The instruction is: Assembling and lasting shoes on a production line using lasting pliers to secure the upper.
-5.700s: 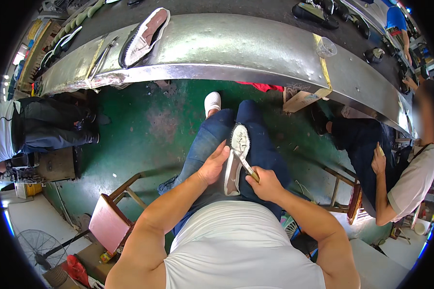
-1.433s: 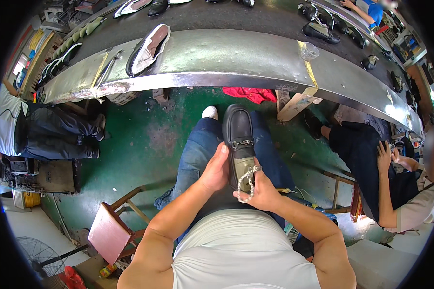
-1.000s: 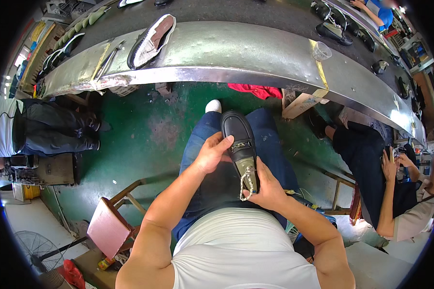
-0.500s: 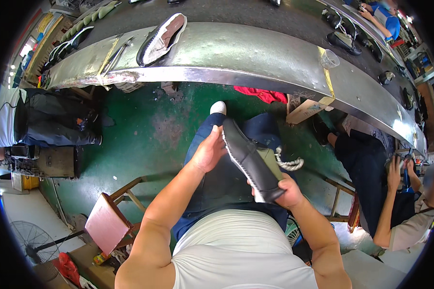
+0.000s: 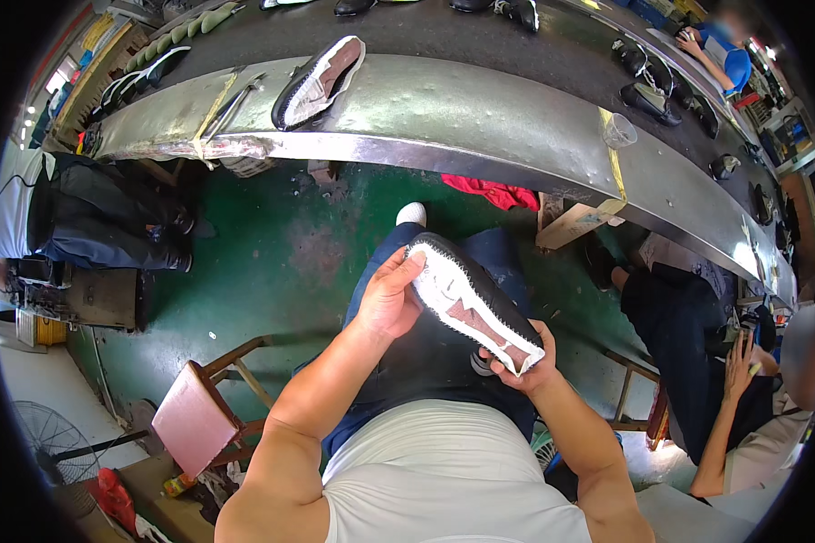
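Observation:
A black shoe upper (image 5: 480,290) is held over my lap, its underside turned up. White lining, a stitched edge and a brownish inner strip show on it. My left hand (image 5: 391,297) grips the far-left end, thumb pressed on the white lining. Around the near-right end, the fingers of my right hand (image 5: 532,364) are closed. Another black shoe upper (image 5: 290,107), also with white and brown inside showing, lies on the metal ledge of the bench (image 5: 444,109) ahead.
Thin tools (image 5: 231,107) and a clear plastic cup (image 5: 618,131) rest on the ledge. More dark shoes (image 5: 650,101) stand on the dark belt. A pink-seated stool (image 5: 190,418) is at my left. People sit or stand on both sides. A red cloth (image 5: 491,192) hangs beneath the bench.
The shoe upper has been turned over, from its black and green outer side to its white-lined underside. Both hands keep hold of it. More shoes show at the belt's far side.

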`<state>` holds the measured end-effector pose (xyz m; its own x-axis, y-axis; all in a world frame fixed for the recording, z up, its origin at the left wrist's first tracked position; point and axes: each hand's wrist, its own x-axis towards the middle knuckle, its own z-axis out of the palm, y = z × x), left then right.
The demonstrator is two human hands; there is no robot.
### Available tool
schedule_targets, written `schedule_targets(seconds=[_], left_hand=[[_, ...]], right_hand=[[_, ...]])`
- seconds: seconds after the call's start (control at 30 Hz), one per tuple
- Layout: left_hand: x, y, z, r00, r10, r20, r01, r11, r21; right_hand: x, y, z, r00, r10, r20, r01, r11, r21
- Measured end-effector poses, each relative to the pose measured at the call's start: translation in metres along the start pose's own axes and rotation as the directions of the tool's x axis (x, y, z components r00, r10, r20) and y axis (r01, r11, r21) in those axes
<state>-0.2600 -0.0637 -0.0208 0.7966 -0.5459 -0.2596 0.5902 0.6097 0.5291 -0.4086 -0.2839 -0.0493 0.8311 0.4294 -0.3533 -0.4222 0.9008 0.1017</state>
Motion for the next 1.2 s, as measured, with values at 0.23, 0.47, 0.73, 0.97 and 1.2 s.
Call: schedule_targets(seconds=[0.23, 0.47, 0.73, 0.97, 1.2], left_hand=[[0.001, 0.002, -0.002, 0.999, 0.0, 0.044, -0.002, 0.999, 0.037], [0.028, 0.05, 0.002, 0.939, 0.341, -0.048, -0.273, 0.82, 0.503], [0.105, 0.19, -0.042, 0.407, 0.812, 0.418, -0.026, -0.447, 0.894], [0.143, 0.235, -0.066, 0.46, 0.878, 0.13, -0.112, -0.088, 0.99], [0.137, 0.277, -0.038, 0.766, 0.642, -0.021, -0.063, 0.109, 0.992]], right_hand=[[0.0, -0.008, 0.003, 0.996, 0.092, 0.01, -0.09, 0.988, -0.123], [0.021, -0.072, 0.065, 0.967, -0.167, 0.194, 0.255, 0.688, -0.68], [0.15, -0.247, 0.228, 0.486, -0.826, 0.285, 0.127, -0.255, -0.958], [0.235, -0.368, 0.207, 0.269, -0.913, 0.308, -0.671, -0.407, -0.62], [0.228, -0.356, 0.201, 0.24, -0.849, 0.47, -0.617, -0.507, -0.601]])
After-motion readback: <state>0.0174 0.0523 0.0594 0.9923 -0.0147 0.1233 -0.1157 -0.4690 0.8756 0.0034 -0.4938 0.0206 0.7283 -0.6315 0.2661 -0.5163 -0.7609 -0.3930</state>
